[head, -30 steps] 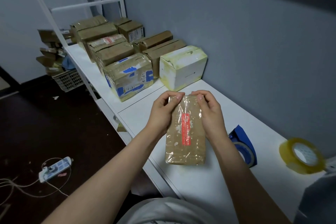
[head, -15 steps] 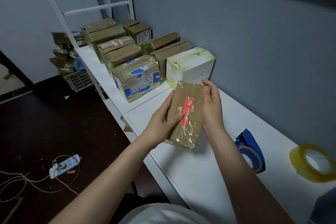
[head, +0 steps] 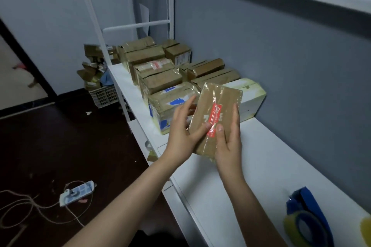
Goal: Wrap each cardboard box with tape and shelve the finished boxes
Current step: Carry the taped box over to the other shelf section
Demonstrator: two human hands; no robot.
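A flat brown cardboard box [head: 215,104] wrapped in clear tape, with a red label on its face, hangs tilted above the white table [head: 261,156]. My right hand [head: 228,142] grips its near right edge, thumb on the face and fingers along the side. My left hand [head: 183,132] holds the left edge, thumb on the face and fingers behind. Just beyond it stand a white box [head: 253,98] and a box with blue tape marks [head: 170,104].
Several taped brown boxes [head: 160,70] fill the far shelf [head: 124,84]. A blue tape dispenser [head: 307,218] lies at the table's near right; a yellowish tape roll [head: 366,226] shows at the edge. A crate of boxes [head: 100,94] and a power strip [head: 77,192] sit on the dark floor.
Both hands lifted the wrapped box off the table and carried it farther toward the row of boxes. The view swung left, pushing the tape rolls to the lower right edge.
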